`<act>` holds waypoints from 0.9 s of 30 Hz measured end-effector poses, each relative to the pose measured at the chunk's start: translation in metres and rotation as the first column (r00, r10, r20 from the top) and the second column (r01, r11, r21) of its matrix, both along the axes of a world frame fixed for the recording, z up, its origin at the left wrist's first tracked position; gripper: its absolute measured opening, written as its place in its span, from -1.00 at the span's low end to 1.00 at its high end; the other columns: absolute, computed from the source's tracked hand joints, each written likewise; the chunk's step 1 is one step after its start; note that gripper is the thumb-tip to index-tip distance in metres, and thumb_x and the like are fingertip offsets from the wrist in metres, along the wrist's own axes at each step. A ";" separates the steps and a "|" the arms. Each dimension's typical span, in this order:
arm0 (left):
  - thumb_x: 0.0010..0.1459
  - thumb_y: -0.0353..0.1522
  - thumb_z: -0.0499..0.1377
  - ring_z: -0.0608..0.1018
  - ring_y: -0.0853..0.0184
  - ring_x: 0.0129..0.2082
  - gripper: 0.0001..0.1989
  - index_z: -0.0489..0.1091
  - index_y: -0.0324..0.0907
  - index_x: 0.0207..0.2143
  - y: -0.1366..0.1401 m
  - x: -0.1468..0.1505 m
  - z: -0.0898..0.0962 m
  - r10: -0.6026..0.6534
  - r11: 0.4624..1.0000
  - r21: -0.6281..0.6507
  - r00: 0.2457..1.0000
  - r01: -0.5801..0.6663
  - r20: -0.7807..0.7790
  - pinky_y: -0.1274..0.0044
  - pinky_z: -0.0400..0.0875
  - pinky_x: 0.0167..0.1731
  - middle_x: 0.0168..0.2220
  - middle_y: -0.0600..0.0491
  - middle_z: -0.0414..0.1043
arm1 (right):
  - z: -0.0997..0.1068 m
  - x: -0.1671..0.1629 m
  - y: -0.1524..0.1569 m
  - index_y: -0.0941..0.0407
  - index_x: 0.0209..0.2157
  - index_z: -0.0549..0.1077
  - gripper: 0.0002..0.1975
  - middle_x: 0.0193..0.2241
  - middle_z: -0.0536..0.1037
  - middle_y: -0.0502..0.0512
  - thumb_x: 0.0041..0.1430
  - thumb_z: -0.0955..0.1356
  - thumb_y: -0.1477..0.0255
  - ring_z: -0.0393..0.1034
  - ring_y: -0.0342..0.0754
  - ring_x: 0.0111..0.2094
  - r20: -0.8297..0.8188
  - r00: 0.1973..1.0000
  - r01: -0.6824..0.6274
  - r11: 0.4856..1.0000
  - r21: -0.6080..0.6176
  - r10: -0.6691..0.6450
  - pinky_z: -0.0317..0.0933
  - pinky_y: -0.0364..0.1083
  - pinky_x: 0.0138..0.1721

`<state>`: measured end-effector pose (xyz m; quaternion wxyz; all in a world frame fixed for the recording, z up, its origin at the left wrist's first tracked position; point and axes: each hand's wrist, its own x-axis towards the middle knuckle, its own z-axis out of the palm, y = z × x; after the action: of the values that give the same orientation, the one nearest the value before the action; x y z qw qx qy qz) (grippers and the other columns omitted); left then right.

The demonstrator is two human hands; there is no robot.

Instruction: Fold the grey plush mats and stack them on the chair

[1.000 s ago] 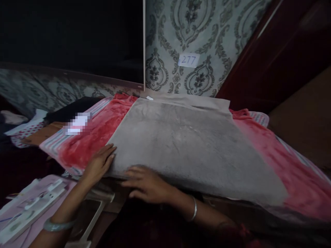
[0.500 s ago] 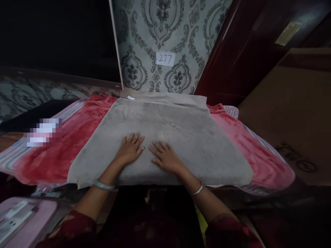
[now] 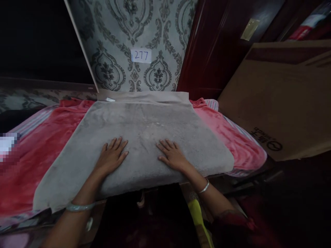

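Observation:
A grey plush cloth lies spread over a table, its near edge hanging over the front. My left hand rests flat on its left half, fingers apart, with a pale green bangle on the wrist. On the right half, my right hand lies palm down with its fingers spread, a silver bangle at that wrist. Neither hand holds anything. Beneath the grey cloth, a red and pink plush blanket shows on both sides, over a striped cloth.
A large dark screen stands at the back left. Behind the table is a patterned wall with a paper label reading 277. A cardboard box stands at the right, near a dark red door. Something yellow is below the table edge.
My hands have moved farther apart across the grey cloth, both still flat. The camera has turned to the right, so the scene sits farther left.

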<state>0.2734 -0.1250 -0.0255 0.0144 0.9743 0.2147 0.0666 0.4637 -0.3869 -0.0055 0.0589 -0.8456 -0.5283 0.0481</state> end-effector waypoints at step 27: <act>0.38 -0.10 -0.14 0.07 0.01 0.46 -0.37 0.19 -0.10 0.40 0.002 -0.002 0.002 0.000 1.000 0.013 1.000 0.000 0.003 0.02 0.05 0.35 0.46 -0.07 0.02 | -0.009 0.012 0.001 -0.02 0.46 0.00 -0.28 0.48 -0.12 0.18 0.41 0.22 0.02 -0.31 0.15 0.49 -0.058 0.982 -0.179 0.984 0.029 0.180 -0.28 0.26 0.42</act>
<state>0.2716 -0.1228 -0.0236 0.0085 0.9743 0.2143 0.0692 0.4754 -0.3859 -0.0142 0.0800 -0.7920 -0.6009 0.0723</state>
